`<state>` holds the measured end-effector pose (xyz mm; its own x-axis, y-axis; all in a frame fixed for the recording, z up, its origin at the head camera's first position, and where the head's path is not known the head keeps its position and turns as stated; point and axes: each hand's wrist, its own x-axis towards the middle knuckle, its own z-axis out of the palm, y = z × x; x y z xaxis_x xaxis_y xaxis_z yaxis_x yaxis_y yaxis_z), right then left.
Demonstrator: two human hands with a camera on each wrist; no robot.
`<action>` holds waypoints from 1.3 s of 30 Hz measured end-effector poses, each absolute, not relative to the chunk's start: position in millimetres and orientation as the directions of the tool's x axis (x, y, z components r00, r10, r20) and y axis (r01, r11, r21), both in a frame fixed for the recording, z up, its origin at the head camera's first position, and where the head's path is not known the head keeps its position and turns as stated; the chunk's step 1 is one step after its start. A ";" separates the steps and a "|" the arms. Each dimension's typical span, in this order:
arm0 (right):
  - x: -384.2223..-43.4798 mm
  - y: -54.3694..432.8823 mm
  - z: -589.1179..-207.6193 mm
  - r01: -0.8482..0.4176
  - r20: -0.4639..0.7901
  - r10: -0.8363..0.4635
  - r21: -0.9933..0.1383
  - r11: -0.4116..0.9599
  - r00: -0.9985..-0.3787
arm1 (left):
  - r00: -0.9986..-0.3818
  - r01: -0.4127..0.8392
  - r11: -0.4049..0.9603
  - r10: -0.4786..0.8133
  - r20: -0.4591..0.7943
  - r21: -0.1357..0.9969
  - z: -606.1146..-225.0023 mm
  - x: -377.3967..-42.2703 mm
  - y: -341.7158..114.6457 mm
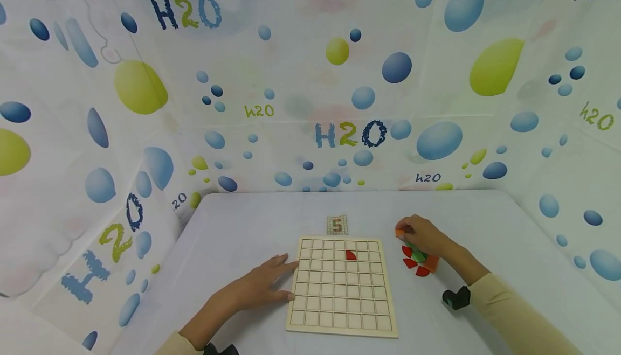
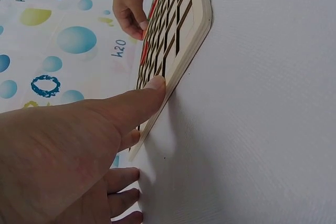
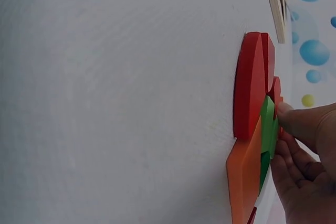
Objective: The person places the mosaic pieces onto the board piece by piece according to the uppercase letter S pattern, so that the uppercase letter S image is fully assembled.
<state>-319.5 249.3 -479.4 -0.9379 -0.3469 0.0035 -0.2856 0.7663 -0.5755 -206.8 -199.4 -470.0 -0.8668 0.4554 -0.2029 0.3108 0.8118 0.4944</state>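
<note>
My left hand rests at the left side of a wooden grid board, fingers spread, with thumb and fingertips touching its edge. A red quarter-round piece lies in a cell of the second row. Right of the board, my right hand pinches a small orange piece between thumb and fingers, its shape mostly hidden. Beneath and beside that hand lie loose flat pieces: several red quarter-rounds, green pieces and a larger orange piece, partly overlapping.
A small gridded card with a reddish-brown figure lies just behind the board. White cloth covers the table. A curtain printed with blue and green drops hangs behind and at both sides. Dark wrist devices sit at the sleeves.
</note>
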 end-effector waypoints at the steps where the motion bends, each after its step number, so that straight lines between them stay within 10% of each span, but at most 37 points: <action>1: -319.3 249.3 -479.3 -0.285 0.002 -0.347 -0.576 0.766 -0.938 | -0.867 0.306 0.811 0.454 -0.205 0.499 -469.9 -206.7 -199.6; 39: -310.9 177.5 -467.7 -0.321 0.049 -0.370 -0.613 0.722 -0.928 | -0.872 0.295 0.813 0.444 -0.206 0.502 -469.9 -205.8 -199.0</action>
